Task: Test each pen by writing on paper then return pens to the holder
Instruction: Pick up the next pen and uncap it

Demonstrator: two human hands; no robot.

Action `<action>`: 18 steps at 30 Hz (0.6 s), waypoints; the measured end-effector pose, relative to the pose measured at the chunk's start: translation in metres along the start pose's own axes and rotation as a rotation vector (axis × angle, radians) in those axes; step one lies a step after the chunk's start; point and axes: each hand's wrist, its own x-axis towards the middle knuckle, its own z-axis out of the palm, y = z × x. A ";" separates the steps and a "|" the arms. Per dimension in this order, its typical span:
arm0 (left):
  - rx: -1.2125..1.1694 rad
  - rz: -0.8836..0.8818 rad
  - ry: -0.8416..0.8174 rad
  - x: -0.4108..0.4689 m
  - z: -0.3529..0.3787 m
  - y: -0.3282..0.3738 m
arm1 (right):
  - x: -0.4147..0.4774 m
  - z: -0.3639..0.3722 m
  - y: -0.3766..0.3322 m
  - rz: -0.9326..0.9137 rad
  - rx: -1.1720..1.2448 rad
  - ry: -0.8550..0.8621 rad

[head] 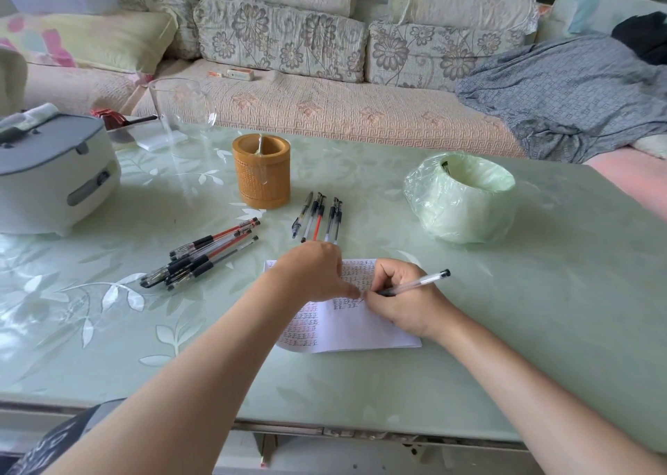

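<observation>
Head view, only view. The white sheet of paper [364, 334], filled with rows of small red and black test marks, lies on the pale green leaf-patterned glass bench [541, 294], nearer the person than the round woven bamboo pen holder [261, 171] and to its right. Right hand [404, 301]: fingers curled and pinching a clear-barrelled pen with a black end cap [418, 282] low on the barrel, tip on the sheet and cap slanting up and away, a writing grip. Left hand [314, 272]: one straight digit presses the sheet just beside the pen tip, probably to stop the paper sliding under the stroke; its other fingers are hidden behind the back of the hand. Five pens in a neat row [319, 220] lie just in front and right of the holder, between it and the sheet; judged to be a sorted lot. A looser heap of black and red pens [205, 254] lies in front and left of the holder; which lot is tested I cannot tell. No pen stands in the holder; a thin pale streak at its mouth is unclear. Judgement: testing step under way, return step not yet begun. A green roll of plastic bags [462, 196] sits well right of the holder, and a white and grey cooker [50, 175] well left.
</observation>
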 end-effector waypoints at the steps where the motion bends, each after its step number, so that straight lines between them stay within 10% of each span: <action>1: -0.003 -0.001 0.002 0.000 0.000 0.000 | 0.000 0.000 0.000 0.003 -0.007 -0.004; 18: -0.022 -0.044 0.009 -0.001 0.001 0.002 | -0.001 0.002 -0.006 0.020 -0.063 -0.036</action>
